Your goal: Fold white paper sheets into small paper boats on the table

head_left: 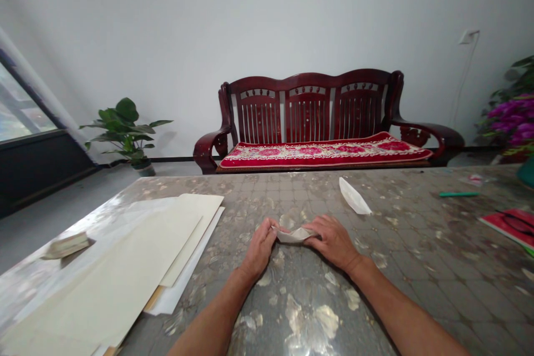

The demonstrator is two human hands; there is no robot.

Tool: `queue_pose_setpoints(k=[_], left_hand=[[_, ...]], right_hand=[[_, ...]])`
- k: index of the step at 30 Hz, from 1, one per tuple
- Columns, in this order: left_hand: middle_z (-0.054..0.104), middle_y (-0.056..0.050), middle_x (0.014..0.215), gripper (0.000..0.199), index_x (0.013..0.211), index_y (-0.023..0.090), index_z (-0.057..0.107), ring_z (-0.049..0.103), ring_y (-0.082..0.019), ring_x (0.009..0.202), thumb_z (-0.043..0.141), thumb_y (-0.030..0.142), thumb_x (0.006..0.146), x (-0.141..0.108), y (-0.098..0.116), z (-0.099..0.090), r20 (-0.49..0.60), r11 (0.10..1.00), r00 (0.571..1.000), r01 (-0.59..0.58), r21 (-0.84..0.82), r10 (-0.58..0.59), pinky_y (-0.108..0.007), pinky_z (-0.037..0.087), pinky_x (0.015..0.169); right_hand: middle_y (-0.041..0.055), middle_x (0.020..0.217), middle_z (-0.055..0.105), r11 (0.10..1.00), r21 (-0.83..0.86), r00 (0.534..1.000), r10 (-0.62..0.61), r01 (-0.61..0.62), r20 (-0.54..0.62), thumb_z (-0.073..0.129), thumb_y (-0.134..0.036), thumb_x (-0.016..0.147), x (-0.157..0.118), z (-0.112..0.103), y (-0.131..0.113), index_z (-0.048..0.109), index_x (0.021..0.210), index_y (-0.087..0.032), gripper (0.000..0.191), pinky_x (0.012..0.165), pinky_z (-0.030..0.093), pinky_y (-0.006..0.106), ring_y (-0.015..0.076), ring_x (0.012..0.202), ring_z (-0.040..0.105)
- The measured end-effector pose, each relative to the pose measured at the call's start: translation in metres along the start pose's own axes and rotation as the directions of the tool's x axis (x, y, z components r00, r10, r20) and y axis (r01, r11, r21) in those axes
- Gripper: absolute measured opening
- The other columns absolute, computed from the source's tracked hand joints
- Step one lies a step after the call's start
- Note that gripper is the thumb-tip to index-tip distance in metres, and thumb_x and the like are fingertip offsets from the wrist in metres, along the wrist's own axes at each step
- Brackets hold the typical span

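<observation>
Between my two hands is a small folded white paper, long and narrow like a boat. My left hand pinches its left end, and my right hand grips the right end with thumb and fingers. Both hands are low over the middle of the table, which has a shiny floral cover. Beyond my right hand lies another folded white paper boat, touched by neither hand.
Large cream paper sheets lie at the left, with a small paper stack beside them. At the right are a green pen, a red book and dark glasses. A wooden bench stands behind the table.
</observation>
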State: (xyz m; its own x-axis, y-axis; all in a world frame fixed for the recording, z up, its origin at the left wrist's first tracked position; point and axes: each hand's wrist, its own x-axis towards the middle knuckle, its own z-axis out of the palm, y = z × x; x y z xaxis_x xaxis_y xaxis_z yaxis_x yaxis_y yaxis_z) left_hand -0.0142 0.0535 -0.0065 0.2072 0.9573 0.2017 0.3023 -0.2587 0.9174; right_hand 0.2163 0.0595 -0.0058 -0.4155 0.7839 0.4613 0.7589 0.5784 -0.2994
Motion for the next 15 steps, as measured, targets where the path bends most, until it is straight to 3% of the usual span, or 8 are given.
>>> queue_pose_setpoints(k=[4, 6, 8, 11, 13, 15], left_hand=[[0.072, -0.004, 0.092, 0.022, 0.087, 0.022, 0.052, 0.065, -0.020, 0.086, 0.034, 0.031, 0.093, -0.001, 0.001, 0.001, -0.027, 0.995, 0.999, -0.022, 0.100, 0.025, -0.034, 0.049, 0.082], [0.072, -0.005, 0.097, 0.019, 0.091, 0.022, 0.056, 0.064, -0.022, 0.095, 0.038, 0.028, 0.090, -0.003, 0.004, 0.002, -0.058, 0.958, 0.990, -0.108, 0.266, 0.128, -0.038, 0.048, 0.090], [0.070, -0.007, 0.110, 0.018, 0.100, 0.022, 0.060, 0.059, -0.025, 0.113, 0.050, 0.027, 0.085, -0.006, 0.008, 0.004, -0.050, 0.839, 0.948, -0.253, 0.481, 0.315, -0.046, 0.037, 0.106], [0.064, -0.008, 0.126, 0.034, 0.113, 0.025, 0.062, 0.047, -0.029, 0.129, 0.066, 0.033, 0.080, -0.009, 0.016, 0.008, 0.023, 0.590, 0.839, -0.401, 0.701, 0.543, -0.053, 0.018, 0.117], [0.061, -0.008, 0.130, 0.039, 0.116, 0.026, 0.063, 0.045, -0.030, 0.130, 0.070, 0.040, 0.080, -0.010, 0.019, 0.010, 0.035, 0.491, 0.792, -0.411, 0.768, 0.609, -0.054, 0.016, 0.117], [0.061, -0.008, 0.129, 0.038, 0.113, 0.027, 0.065, 0.046, -0.031, 0.129, 0.072, 0.043, 0.080, -0.010, 0.020, 0.013, 0.035, 0.445, 0.780, -0.393, 0.804, 0.625, -0.055, 0.015, 0.116]], right_hand=[[0.0006, 0.077, 0.065, 0.996, -0.075, 0.999, -0.038, 0.039, 0.022, 0.065, -0.036, 0.089, 0.001, -0.002, -0.002, 0.070, 0.083, -0.024, 0.014, 0.073, 0.033, 0.030, 0.0183, 0.080, 0.054], [0.0008, 0.075, 0.064, 0.993, -0.105, 0.998, -0.054, 0.056, 0.024, 0.062, -0.037, 0.091, 0.002, -0.003, -0.004, 0.069, 0.080, -0.024, 0.019, 0.073, 0.031, 0.030, 0.0180, 0.079, 0.053], [0.0011, 0.075, 0.063, 0.988, -0.134, 0.997, -0.073, 0.075, 0.027, 0.060, -0.035, 0.092, 0.003, -0.003, -0.006, 0.068, 0.078, -0.023, 0.020, 0.073, 0.029, 0.030, 0.0179, 0.079, 0.052], [0.0017, 0.075, 0.062, 0.980, -0.174, 0.995, -0.091, 0.095, 0.029, 0.058, -0.028, 0.092, 0.004, -0.005, -0.008, 0.066, 0.076, -0.022, 0.019, 0.072, 0.026, 0.031, 0.0180, 0.078, 0.051], [0.0021, 0.075, 0.062, 0.975, -0.192, 0.994, -0.104, 0.108, 0.031, 0.058, -0.026, 0.092, 0.004, -0.005, -0.010, 0.066, 0.076, -0.021, 0.018, 0.072, 0.026, 0.031, 0.0182, 0.078, 0.049], [0.0023, 0.076, 0.062, 0.970, -0.204, 0.991, -0.125, 0.131, 0.043, 0.058, -0.026, 0.091, 0.004, -0.006, -0.011, 0.065, 0.076, -0.021, 0.018, 0.072, 0.025, 0.032, 0.0185, 0.079, 0.049]])
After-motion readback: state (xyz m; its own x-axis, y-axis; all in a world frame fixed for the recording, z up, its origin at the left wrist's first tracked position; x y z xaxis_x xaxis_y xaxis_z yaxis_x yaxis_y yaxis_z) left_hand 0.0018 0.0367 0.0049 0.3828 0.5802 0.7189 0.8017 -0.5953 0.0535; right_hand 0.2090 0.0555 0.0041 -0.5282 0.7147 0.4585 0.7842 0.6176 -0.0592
